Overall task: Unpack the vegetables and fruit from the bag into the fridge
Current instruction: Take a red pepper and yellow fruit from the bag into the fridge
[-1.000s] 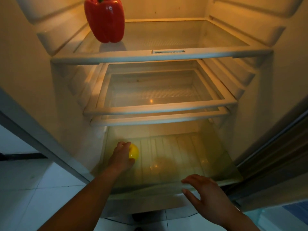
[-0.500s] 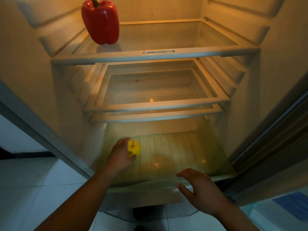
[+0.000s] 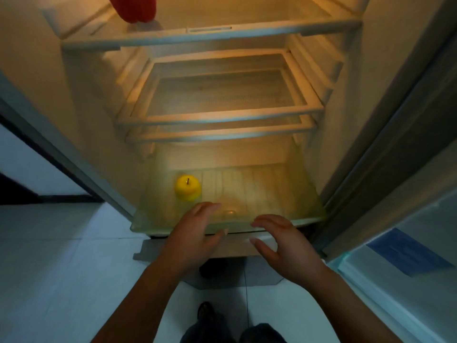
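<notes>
One yellow apple (image 3: 188, 191) stands in the drawer (image 3: 306, 194), stem up. The left hand (image 3: 195, 235) and right hand (image 3: 284, 243) are open, holding nothing.

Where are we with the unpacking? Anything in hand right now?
Done: a red pepper sits on the top shelf, a yellow apple lies in the pulled-out bottom drawer. In hand: nothing; left hand and right hand hover open at its front rim. Left: close the drawer; bag out of view, remaining produce unknown.
</notes>
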`<state>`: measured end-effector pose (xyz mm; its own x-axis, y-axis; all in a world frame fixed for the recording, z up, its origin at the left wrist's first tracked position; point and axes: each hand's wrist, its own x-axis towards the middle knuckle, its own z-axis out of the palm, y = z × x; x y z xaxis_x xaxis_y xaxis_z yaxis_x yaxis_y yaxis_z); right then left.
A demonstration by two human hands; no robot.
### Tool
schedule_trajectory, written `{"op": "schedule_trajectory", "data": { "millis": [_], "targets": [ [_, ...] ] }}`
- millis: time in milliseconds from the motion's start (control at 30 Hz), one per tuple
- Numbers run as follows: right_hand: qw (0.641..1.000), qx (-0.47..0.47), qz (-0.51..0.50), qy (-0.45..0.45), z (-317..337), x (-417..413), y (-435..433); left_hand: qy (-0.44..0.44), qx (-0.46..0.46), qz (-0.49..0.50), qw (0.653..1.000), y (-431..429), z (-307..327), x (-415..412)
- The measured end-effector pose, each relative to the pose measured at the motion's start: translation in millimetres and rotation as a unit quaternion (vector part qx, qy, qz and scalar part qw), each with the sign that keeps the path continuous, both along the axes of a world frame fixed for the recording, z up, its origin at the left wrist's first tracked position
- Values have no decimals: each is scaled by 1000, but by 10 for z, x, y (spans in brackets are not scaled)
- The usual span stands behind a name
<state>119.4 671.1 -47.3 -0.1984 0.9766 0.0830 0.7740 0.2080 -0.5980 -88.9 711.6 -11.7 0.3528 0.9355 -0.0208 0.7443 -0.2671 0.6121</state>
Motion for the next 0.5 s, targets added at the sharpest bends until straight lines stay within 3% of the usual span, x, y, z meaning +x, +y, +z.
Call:
{"op": "schedule_trajectory", "data": {
  "millis": [167, 333, 500],
  "targets": [
    [999, -30, -25, 1, 63, -28, -306, 23, 26, -78, 996, -174, 93, 47],
    [988, -72, -134, -24, 109, -179, -793, 29, 36, -194, 980, -295, 19, -24],
    [960, -138, -242, -34, 80, -483, -1484, 59, -14, -306, 950, -477, -206, -130]
  ]
}}
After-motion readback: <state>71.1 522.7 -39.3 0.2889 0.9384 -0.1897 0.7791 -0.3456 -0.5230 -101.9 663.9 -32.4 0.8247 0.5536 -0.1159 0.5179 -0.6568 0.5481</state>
